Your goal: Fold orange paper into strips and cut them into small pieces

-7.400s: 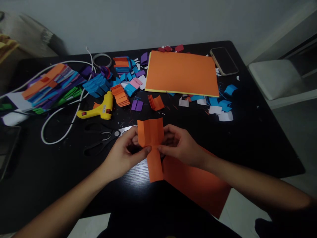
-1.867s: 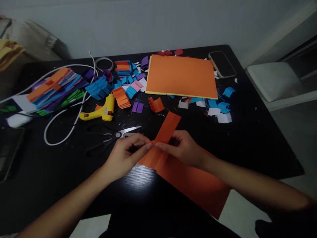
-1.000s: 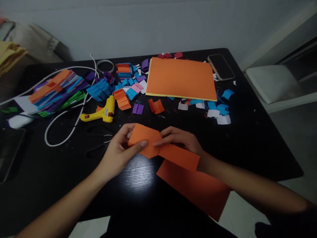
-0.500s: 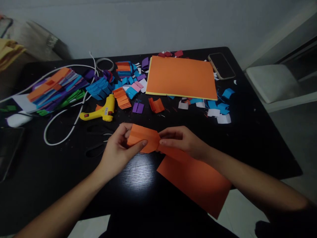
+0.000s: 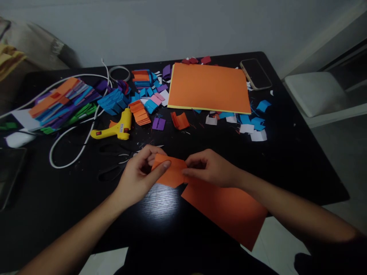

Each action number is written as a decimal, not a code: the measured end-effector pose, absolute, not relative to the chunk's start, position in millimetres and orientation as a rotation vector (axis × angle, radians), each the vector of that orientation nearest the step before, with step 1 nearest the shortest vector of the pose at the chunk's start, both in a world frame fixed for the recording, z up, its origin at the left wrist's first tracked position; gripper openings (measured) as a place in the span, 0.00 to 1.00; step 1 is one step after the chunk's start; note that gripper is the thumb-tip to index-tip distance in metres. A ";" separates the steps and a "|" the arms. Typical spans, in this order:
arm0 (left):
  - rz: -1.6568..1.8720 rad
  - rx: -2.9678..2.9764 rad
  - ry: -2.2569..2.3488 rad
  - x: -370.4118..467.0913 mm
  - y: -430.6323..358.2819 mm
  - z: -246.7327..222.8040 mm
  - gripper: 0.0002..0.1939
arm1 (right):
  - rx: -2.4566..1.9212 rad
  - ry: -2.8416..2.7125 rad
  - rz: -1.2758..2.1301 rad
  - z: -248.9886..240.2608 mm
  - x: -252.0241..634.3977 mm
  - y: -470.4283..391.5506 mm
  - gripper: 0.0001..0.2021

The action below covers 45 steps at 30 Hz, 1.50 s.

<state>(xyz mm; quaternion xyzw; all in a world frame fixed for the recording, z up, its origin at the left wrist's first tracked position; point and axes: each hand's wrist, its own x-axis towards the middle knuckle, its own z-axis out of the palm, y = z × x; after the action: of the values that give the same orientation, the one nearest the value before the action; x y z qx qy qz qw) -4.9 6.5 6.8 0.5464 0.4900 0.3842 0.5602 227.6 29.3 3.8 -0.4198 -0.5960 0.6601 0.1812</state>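
Observation:
Between my two hands is a small folded piece of orange paper (image 5: pixel 172 173), held just above the dark table. My left hand (image 5: pixel 139 173) is closed on its left end, thumb on top and fingers behind. At the right end, my right hand (image 5: pixel 210 168) pinches the paper's edge between thumb and fingers. Below my right hand and forearm lies a larger orange sheet (image 5: pixel 229 214), partly hidden by them. Scissors (image 5: pixel 114 162) with black handles rest left of my left hand, which covers part of them.
A yellow glue gun (image 5: pixel 117 128) lies beyond the scissors, near a looped white cable (image 5: pixel 51 147). Stacked orange sheets (image 5: pixel 209 88) sit at the back, with a phone (image 5: pixel 255 74) to their right. Bundled paper strips (image 5: pixel 63 101) and folded orange pieces (image 5: pixel 140 112) lie leftward.
Both hands have lowered slightly toward me with the folded orange paper, which is now tilted differently. More of the scissors' blades shows behind my left hand.

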 end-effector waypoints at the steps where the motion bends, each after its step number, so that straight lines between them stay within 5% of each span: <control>1: 0.900 1.301 1.167 -5.6 7.4 6.6 0.09 | -1.175 -1.713 1.865 3.7 227.8 29.5 0.12; 15: 0.833 1.276 1.164 -15.5 16.3 1.7 0.07 | -1.138 -1.552 1.878 3.5 227.7 24.8 0.07; 33: 0.807 1.307 1.132 -17.3 19.3 4.7 0.03 | -1.123 -0.969 2.345 0.8 224.6 30.2 0.18; 45: 0.712 1.429 1.074 -18.7 13.5 9.8 0.12 | -1.230 -1.326 2.061 0.1 222.3 21.9 0.09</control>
<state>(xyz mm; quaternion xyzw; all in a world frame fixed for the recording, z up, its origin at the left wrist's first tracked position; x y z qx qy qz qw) -18.7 13.5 9.8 0.6091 0.4580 0.3037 0.5718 222.3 21.9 0.1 -0.4396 -0.4738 0.7367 0.1987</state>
